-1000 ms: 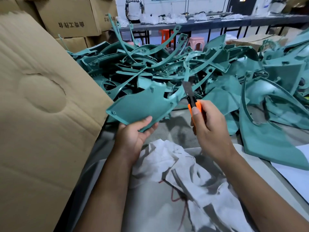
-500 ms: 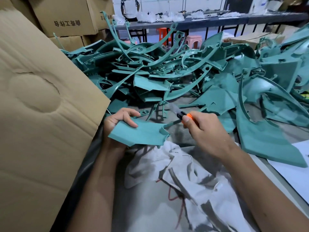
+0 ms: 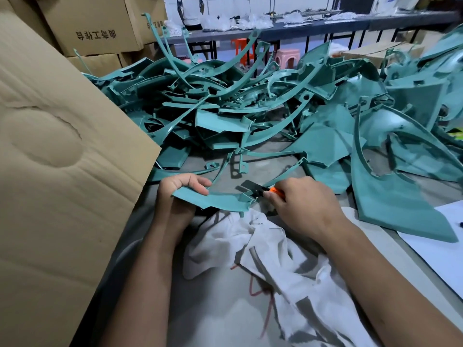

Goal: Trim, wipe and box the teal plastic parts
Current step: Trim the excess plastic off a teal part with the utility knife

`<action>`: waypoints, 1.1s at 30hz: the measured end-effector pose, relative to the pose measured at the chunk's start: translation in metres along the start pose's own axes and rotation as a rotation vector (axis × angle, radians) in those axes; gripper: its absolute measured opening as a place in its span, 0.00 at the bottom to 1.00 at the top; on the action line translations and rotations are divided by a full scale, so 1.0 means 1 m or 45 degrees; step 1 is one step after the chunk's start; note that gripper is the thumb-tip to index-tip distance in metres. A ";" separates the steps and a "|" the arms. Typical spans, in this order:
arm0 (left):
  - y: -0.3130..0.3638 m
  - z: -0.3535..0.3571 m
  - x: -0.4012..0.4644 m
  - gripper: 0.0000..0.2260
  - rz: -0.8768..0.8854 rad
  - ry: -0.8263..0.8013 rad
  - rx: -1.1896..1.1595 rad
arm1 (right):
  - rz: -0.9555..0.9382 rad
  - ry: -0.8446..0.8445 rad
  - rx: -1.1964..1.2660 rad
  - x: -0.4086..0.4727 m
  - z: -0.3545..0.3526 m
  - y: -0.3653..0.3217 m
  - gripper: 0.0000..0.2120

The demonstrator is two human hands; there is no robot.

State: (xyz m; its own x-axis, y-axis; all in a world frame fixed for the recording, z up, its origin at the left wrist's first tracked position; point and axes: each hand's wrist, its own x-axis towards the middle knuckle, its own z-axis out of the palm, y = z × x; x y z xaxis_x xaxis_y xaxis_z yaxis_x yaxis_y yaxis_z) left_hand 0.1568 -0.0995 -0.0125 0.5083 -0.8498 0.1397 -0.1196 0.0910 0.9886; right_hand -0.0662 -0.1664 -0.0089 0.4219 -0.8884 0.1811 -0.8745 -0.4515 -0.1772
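Teal part (image 3: pixel 220 200) now lower, left hand (image 3: pixel 180 194) gripping it; right hand (image 3: pixel 298 201) clenched around half-hidden knife (image 3: pixel 255 188).

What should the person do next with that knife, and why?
Probably draw the knife along the part's right end to shave it. The blade already rests at that edge, the left hand grips the other end, and the cloth below lies unused.

The right hand (image 3: pixel 298 204) covers most of the orange knife (image 3: pixel 276 191); only a sliver of handle and the blade show. Whether the blade touches the teal part (image 3: pixel 218 200) cannot be told. Left of that part, the cardboard flap (image 3: pixel 62 171) hides the box interior and runs off frame.
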 end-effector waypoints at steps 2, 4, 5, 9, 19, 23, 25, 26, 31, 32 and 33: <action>0.004 0.001 -0.002 0.18 0.083 -0.007 -0.021 | 0.125 -0.009 -0.019 0.003 0.001 0.007 0.21; 0.008 -0.001 -0.004 0.18 0.228 0.031 0.054 | 0.311 -0.004 -0.034 0.007 -0.004 0.018 0.20; 0.010 -0.002 -0.005 0.17 0.292 0.069 0.099 | 0.388 0.013 -0.041 0.007 -0.007 0.023 0.19; 0.011 0.002 -0.002 0.11 0.300 0.147 0.076 | 0.149 0.178 0.153 0.002 -0.012 0.012 0.12; 0.005 0.002 -0.003 0.16 0.230 0.089 0.040 | -0.145 0.202 0.050 -0.003 0.001 -0.027 0.08; 0.002 0.001 -0.003 0.19 0.266 0.076 0.042 | -0.154 0.201 0.048 -0.004 0.003 -0.028 0.07; 0.003 0.002 -0.004 0.17 0.234 0.083 0.015 | -0.208 0.159 0.070 -0.005 0.002 -0.026 0.08; 0.003 0.002 -0.004 0.16 0.221 0.085 0.009 | -0.234 0.142 0.083 -0.006 0.002 -0.025 0.08; 0.004 0.003 -0.006 0.12 0.186 0.089 0.019 | -0.191 0.232 0.231 -0.008 -0.002 -0.018 0.08; 0.004 0.004 -0.006 0.12 0.179 0.097 0.008 | -0.162 0.252 0.193 -0.007 -0.001 -0.018 0.08; 0.004 0.004 -0.006 0.11 0.162 0.107 -0.008 | -0.145 0.240 0.144 -0.006 0.000 -0.018 0.08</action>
State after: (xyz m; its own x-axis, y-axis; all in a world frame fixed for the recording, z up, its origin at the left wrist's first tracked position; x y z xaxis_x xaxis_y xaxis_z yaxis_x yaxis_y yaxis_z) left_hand 0.1497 -0.0963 -0.0094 0.5589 -0.7848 0.2680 -0.1825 0.1989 0.9629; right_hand -0.0524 -0.1531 -0.0068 0.4549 -0.8045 0.3819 -0.7869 -0.5639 -0.2505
